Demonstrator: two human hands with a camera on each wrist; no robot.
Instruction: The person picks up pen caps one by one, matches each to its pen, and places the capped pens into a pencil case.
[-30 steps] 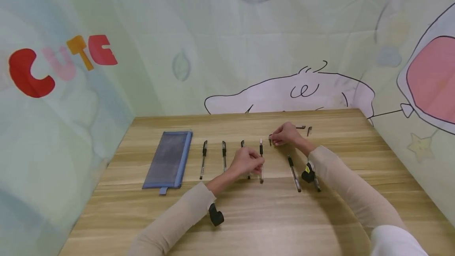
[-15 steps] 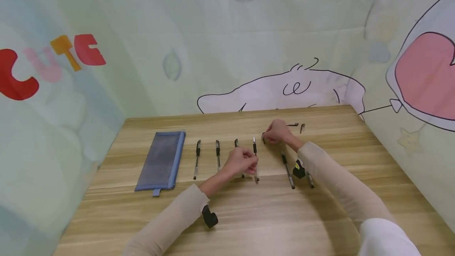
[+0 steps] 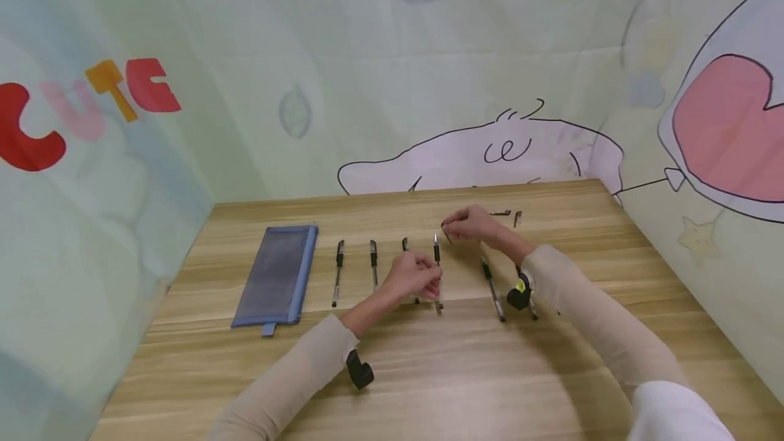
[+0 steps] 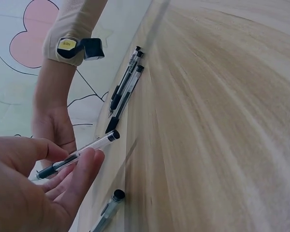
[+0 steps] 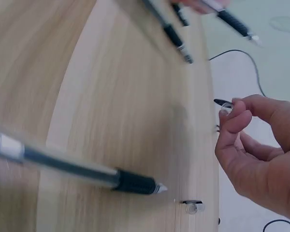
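Plastic pen [image 4: 104, 140], pinched mid-barrel presumably to expose its tip [image 3: 435, 237], occupies my left hand [image 3: 413, 278]; my right hand [image 3: 478, 224] pinches a cap [image 5: 226, 108].

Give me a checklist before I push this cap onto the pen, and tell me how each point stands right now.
1. Pen held: ok, the left hand pinches it.
2. Tip bare: ok, nothing covers it.
3. Cap held: ok, it is between the fingertips of the right hand.
4. Cap meeting the tip: not ok, the two are apart.
5. Cap's open end facing the tip: cannot tell, the fingers hide too much of it.
6. Nearest spare pen clear of both hands: ok, it lies apart from them on the table.
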